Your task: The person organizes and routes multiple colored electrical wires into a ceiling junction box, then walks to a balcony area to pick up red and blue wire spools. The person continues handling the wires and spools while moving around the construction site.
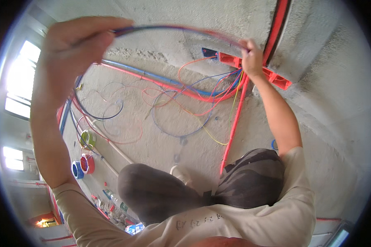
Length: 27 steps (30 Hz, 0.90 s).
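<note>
A thin bundle of blue and red electrical wires [173,28] arches between my two raised hands, partly smeared by motion. My left hand [76,45] is closed round its left end, high at the upper left and close to the view. At the upper right, my right hand [252,61] pinches the other end in front of the wall boxes. Red junction boxes [230,60] and a blue one [209,52] sit in the wall beside it. Loose red, blue and yellow wires [183,135] come out near the boxes and lie in loops on the concrete floor.
Red conduit [234,128] runs along the floor to the wall boxes, and blue conduit [152,79] curves in from the left. Green [88,139], red [87,163] and blue [77,169] wire coils stand at the left. A plastic bottle [118,202] lies among rubble near my knee.
</note>
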### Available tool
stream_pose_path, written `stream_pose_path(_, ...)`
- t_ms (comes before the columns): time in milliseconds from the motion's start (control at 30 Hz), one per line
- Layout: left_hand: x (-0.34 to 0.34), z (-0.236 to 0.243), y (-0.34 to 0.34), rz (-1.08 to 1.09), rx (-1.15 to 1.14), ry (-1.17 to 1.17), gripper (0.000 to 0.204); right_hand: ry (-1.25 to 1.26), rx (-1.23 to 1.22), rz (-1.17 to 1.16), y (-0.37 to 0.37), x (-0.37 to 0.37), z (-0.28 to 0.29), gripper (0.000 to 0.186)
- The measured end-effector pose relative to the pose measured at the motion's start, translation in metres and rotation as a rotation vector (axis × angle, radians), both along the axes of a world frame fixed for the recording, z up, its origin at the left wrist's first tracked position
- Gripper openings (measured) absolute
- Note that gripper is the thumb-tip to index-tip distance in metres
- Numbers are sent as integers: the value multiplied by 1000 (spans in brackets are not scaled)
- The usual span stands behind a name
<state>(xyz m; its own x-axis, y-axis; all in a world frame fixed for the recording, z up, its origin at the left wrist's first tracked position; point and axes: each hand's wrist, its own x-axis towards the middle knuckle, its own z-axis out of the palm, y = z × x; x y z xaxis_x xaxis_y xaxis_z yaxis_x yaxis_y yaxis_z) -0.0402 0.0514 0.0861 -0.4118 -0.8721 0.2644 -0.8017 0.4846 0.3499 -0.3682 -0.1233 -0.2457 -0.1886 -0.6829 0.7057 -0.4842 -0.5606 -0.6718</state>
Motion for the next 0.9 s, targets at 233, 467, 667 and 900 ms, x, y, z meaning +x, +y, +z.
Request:
stream_pose_path(233, -73, -60, -21, -95, 18, -52, 35, 90, 206, -2, 21, 30, 31, 15)
stream_pose_path(467, 62, 55, 73, 394, 221, -170, 56, -44, -82, 187, 39, 35, 88, 15)
stream_pose_path(667, 47, -16, 42, 329, 179, 73, 37, 104, -16, 20, -9, -25, -10, 22)
stream_pose_path(900, -37, -56, 25, 184, 220, -26, 36, 167, 80, 278, 39, 35, 48, 29)
